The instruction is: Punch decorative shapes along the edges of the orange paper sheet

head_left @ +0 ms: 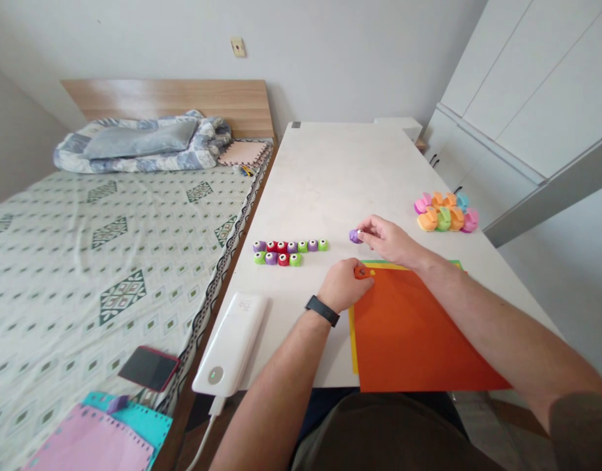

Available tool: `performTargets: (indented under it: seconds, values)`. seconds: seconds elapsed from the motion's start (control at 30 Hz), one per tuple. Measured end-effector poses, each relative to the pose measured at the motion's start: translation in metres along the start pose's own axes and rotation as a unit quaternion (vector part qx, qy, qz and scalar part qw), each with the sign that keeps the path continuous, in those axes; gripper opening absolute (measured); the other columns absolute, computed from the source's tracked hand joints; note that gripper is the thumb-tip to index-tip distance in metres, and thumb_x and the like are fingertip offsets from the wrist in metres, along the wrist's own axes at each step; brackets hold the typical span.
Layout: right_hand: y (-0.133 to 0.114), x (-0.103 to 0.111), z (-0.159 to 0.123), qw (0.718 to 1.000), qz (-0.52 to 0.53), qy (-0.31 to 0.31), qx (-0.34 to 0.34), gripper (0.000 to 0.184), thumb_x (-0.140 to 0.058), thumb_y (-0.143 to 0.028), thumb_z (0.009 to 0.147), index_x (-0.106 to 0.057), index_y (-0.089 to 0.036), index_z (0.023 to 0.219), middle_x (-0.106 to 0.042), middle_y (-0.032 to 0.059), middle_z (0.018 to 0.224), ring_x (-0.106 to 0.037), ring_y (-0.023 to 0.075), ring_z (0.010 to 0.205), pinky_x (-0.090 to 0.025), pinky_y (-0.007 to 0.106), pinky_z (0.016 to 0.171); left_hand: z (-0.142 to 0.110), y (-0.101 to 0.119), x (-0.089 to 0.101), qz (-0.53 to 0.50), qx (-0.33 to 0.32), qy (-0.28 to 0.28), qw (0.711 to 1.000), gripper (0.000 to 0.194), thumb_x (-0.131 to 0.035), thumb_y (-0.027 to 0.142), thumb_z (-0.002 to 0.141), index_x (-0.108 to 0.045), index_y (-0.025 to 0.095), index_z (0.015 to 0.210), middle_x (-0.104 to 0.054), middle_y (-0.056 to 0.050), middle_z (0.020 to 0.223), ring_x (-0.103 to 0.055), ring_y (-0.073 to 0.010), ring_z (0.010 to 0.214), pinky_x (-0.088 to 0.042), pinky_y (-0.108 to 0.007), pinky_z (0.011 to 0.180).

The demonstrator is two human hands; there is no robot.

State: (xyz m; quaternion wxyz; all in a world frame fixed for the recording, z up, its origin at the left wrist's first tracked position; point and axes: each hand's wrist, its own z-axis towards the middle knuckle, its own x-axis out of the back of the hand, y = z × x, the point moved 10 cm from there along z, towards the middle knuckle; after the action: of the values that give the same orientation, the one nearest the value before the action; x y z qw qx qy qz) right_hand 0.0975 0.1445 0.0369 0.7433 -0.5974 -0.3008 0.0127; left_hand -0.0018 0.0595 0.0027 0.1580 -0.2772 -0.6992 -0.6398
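My right hand (385, 241) is closed on a small purple craft punch (354, 236) with a white button, just above the table surface or resting on it; I cannot tell which. My left hand (346, 285), with a dark band at the wrist, pinches the upper left corner of an orange sheet (418, 333). A small hole or mark shows by its fingertips, and a yellowish spot lies beside it. Under the orange sheet, edges of a yellow sheet (353, 340) and a green sheet stick out. To the left, purple, red and green punches (282, 247) stand in two rows.
A white power bank (232, 343) with a cable lies at the table's front left. Several pastel animal-shaped punches (444, 219) are grouped at the right. On the bed (148, 248) to the left lie a dark tablet (150, 367) and hole-edged pink and turquoise sheets (92, 441).
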Motion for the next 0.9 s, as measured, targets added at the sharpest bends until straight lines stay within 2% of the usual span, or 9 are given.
performTargets:
  seconds: [0.1, 0.2, 0.27, 0.43, 0.6, 0.73, 0.9]
  values:
    - [0.008, 0.023, -0.024, 0.998, 0.062, -0.001, -0.032, 0.027, -0.073, -0.04, 0.09, -0.062, -0.02, 0.104, -0.075, 0.0075, 0.102, -0.07, 0.0201, 0.091, -0.055, 0.035, 0.079, 0.0, 0.001, 0.001, -0.006, -0.001, 0.003, 1.0, 0.015, -0.069, 0.033, 0.079, -0.067, 0.019, 0.083, -0.061, 0.002, 0.07, -0.05, -0.0131, 0.064, -0.033, -0.026, 0.059]
    - [0.015, 0.044, -0.046, 0.993, 0.108, -0.007, -0.053, 0.042, -0.083, -0.04, 0.082, -0.065, -0.02, 0.114, -0.074, 0.0096, 0.113, -0.07, 0.0223, 0.101, -0.056, 0.04, 0.092, 0.001, 0.002, 0.0, -0.018, -0.003, 0.002, 1.0, 0.017, -0.068, 0.036, 0.082, -0.067, 0.019, 0.083, -0.062, 0.002, 0.069, -0.052, -0.0129, 0.064, -0.033, -0.026, 0.059]
    - [0.021, 0.051, -0.057, 0.99, 0.122, -0.029, -0.068, 0.051, -0.086, -0.039, 0.08, -0.067, -0.02, 0.123, -0.073, 0.0104, 0.12, -0.069, 0.0238, 0.108, -0.053, 0.044, 0.1, 0.002, 0.002, -0.001, -0.023, -0.007, 0.003, 1.0, 0.019, -0.068, 0.038, 0.083, -0.067, 0.019, 0.083, -0.062, 0.002, 0.068, -0.052, -0.0127, 0.063, -0.032, -0.025, 0.058]
    - [0.033, 0.046, -0.067, 0.987, 0.119, -0.084, -0.073, 0.05, -0.082, -0.039, 0.083, -0.07, -0.02, 0.128, -0.072, 0.0102, 0.118, -0.067, 0.0244, 0.107, -0.052, 0.045, 0.102, 0.005, 0.002, -0.004, -0.037, -0.021, 0.006, 0.999, 0.021, -0.068, 0.04, 0.085, -0.068, 0.019, 0.087, -0.063, 0.002, 0.07, -0.052, -0.0123, 0.063, -0.033, -0.024, 0.057]
    - [0.038, 0.037, -0.066, 0.995, 0.043, -0.086, -0.035, 0.047, -0.077, -0.038, 0.086, -0.07, -0.024, 0.131, -0.071, 0.0083, 0.123, -0.067, 0.024, 0.103, -0.053, 0.045, 0.1, 0.005, 0.004, -0.004, -0.063, -0.031, 0.007, 0.998, 0.022, -0.068, 0.04, 0.085, -0.07, 0.019, 0.092, -0.067, 0.0, 0.076, -0.057, -0.0136, 0.069, -0.038, -0.023, 0.06]
    - [0.034, 0.032, -0.068, 0.994, 0.02, -0.109, -0.018, 0.047, -0.074, -0.036, 0.088, -0.069, -0.025, 0.134, -0.072, 0.0076, 0.124, -0.067, 0.0253, 0.107, -0.053, 0.045, 0.1, 0.004, 0.006, -0.006, -0.071, -0.028, 0.001, 0.997, 0.023, -0.067, 0.04, 0.087, -0.07, 0.018, 0.094, -0.067, 0.001, 0.074, -0.056, -0.0128, 0.065, -0.039, -0.023, 0.058]
    - [0.027, 0.039, -0.07, 0.996, 0.014, -0.088, -0.013, 0.046, -0.075, -0.034, 0.087, -0.07, -0.027, 0.132, -0.074, 0.0068, 0.12, -0.068, 0.0262, 0.11, -0.054, 0.043, 0.1, 0.003, 0.006, -0.007, -0.075, -0.023, -0.002, 0.997, 0.023, -0.066, 0.041, 0.088, -0.07, 0.018, 0.094, -0.067, 0.001, 0.073, -0.056, -0.0121, 0.064, -0.038, -0.023, 0.057]
